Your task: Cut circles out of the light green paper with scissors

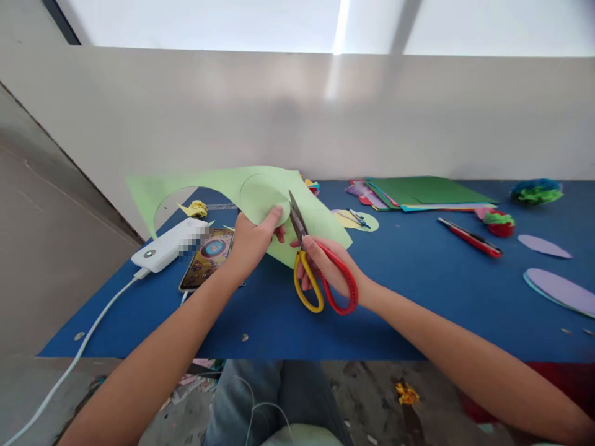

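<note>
A light green sheet of paper (320, 214) is held up over the blue table, with a curved piece cut out of its left part. A drawn circle outline shows on the sheet near its middle. My left hand (260, 232) pinches the paper at that circle, thumb on top. In my right hand (332, 263) are scissors (334, 279) with one red and one yellow handle. Their blades point up and lie against the paper just right of the circle; how far they are apart is hard to make out.
On the left lie a white power bank (170, 244) with a cable and a phone (209, 257). Coloured sheets (427, 191), a red cutter knife (469, 237), crumpled paper flowers (537, 191) and lilac ovals (564, 290) lie on the right. The wall stands behind the table (409, 297).
</note>
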The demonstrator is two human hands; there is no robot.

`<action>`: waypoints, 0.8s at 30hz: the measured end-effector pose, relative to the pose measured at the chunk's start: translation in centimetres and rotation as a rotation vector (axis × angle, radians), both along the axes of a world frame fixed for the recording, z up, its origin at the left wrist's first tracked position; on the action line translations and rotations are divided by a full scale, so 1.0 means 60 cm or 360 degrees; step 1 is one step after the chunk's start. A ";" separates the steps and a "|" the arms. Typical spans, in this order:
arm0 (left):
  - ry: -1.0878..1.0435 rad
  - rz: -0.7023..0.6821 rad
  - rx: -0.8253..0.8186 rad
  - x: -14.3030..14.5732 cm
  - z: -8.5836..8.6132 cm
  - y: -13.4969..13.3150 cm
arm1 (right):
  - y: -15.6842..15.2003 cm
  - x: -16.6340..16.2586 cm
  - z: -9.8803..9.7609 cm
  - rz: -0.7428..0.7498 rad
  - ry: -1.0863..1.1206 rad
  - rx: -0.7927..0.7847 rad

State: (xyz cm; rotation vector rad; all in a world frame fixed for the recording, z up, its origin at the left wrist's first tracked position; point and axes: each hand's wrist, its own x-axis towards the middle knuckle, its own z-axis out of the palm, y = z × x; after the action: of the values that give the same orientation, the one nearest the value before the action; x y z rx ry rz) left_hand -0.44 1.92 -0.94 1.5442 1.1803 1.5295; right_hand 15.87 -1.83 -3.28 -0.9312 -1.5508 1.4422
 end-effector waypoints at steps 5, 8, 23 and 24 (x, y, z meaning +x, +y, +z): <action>-0.0076 -0.0307 -0.0042 -0.001 0.023 0.000 | 0.001 -0.005 0.009 0.0083 0.0157 -0.0061; -0.0198 -0.0485 -0.0071 0.000 0.038 0.002 | 0.001 -0.006 0.007 0.0143 0.0238 -0.0018; -0.0071 -0.0757 0.0112 -0.001 0.091 0.006 | 0.018 0.023 0.000 0.0030 0.0122 0.0581; -0.0075 -0.0737 0.0130 -0.004 0.089 0.008 | 0.016 0.024 0.002 0.0037 0.0106 0.0578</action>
State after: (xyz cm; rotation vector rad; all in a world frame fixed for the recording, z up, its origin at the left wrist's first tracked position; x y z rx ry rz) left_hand -0.70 2.41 4.41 1.6808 0.6753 1.3035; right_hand 17.31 -0.87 -3.15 -0.6440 -1.7041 1.1420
